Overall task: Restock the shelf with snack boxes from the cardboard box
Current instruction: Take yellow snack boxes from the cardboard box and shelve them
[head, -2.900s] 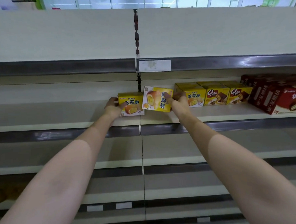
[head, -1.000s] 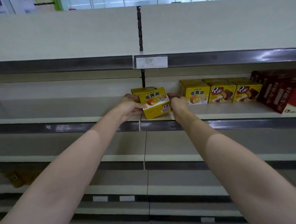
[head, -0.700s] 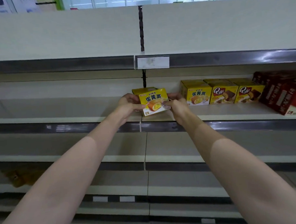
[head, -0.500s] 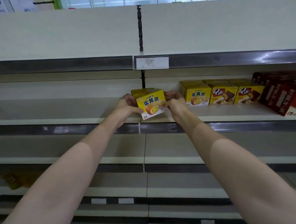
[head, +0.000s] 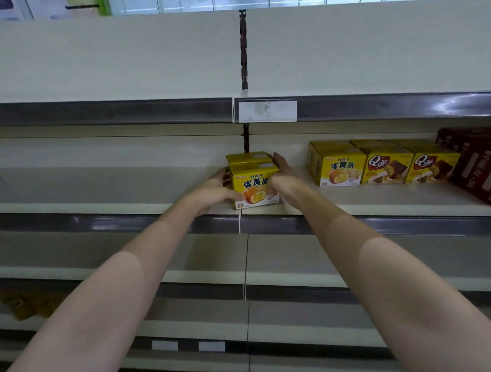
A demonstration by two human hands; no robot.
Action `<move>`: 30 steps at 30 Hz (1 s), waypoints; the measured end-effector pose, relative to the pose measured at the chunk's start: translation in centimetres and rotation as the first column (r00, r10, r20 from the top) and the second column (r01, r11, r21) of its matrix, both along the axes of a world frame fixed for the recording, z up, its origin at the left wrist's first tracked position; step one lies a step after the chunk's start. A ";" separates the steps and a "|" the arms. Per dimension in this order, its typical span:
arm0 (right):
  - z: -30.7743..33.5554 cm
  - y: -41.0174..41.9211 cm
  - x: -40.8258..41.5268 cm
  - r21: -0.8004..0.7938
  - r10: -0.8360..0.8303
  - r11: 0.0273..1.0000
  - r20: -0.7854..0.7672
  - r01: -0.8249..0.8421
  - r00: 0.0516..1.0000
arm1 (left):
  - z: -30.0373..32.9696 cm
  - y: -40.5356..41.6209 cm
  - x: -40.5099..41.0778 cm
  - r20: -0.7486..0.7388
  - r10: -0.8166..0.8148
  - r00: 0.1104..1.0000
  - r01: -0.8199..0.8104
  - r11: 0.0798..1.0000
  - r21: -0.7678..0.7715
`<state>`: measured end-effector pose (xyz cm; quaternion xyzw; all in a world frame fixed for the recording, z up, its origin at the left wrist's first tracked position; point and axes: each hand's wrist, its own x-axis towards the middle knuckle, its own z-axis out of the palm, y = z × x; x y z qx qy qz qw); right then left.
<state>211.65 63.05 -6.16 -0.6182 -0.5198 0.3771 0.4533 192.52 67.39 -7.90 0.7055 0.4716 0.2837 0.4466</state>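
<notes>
1. A yellow snack box [head: 254, 185] stands at the front edge of the shelf [head: 96, 190], with another yellow box [head: 248, 157] right behind it
2. The left hand [head: 214, 191] and right hand [head: 285, 182] press its 2 sides, fingers fairly straight
3. More yellow boxes [head: 385, 164] and dark red boxes [head: 482, 167] sit further right

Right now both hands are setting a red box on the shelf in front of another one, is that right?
Not quite: the box is yellow, not red, as the head view shows. The left hand and right hand flank it on the shelf, in front of another yellow box.
</notes>
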 end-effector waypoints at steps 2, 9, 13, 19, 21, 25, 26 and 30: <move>0.1 0.5 0.1 0.006 -0.017 1.000 -0.061 0.017 0.998 | 0.0 0.6 0.4 0.013 -0.030 0.999 0.030 0.999 0.011; -0.9 1.9 2.8 0.090 -0.149 0.982 -0.162 0.165 0.975 | 0.3 3.3 3.8 -0.002 -0.203 0.979 0.203 0.977 0.073; -0.8 2.1 4.7 0.132 -0.221 0.959 -0.213 0.252 0.952 | 0.4 4.1 7.4 -0.028 -0.262 0.965 0.263 0.952 0.157; -0.2 4.1 6.7 0.089 -0.224 0.967 -0.137 0.237 0.965 | -0.3 5.5 10.4 0.034 -0.266 0.963 0.249 0.935 0.253; -0.1 4.6 6.8 0.105 -0.244 0.960 -0.131 0.259 0.961 | -0.4 5.8 10.9 0.046 -0.257 0.965 0.238 0.940 0.246; -0.5 6.1 7.0 0.125 -0.332 0.930 -0.126 0.347 0.935 | -1.2 7.0 11.0 0.087 -0.232 0.969 0.214 0.961 0.172; -0.5 6.2 7.0 0.126 -0.349 0.923 -0.120 0.363 0.930 | -1.3 7.2 10.9 0.091 -0.235 0.968 0.219 0.963 0.156; -0.3 6.2 7.1 0.052 -0.406 0.912 -0.040 0.408 0.913 | -1.5 7.6 10.6 0.084 -0.219 0.972 0.208 0.970 0.123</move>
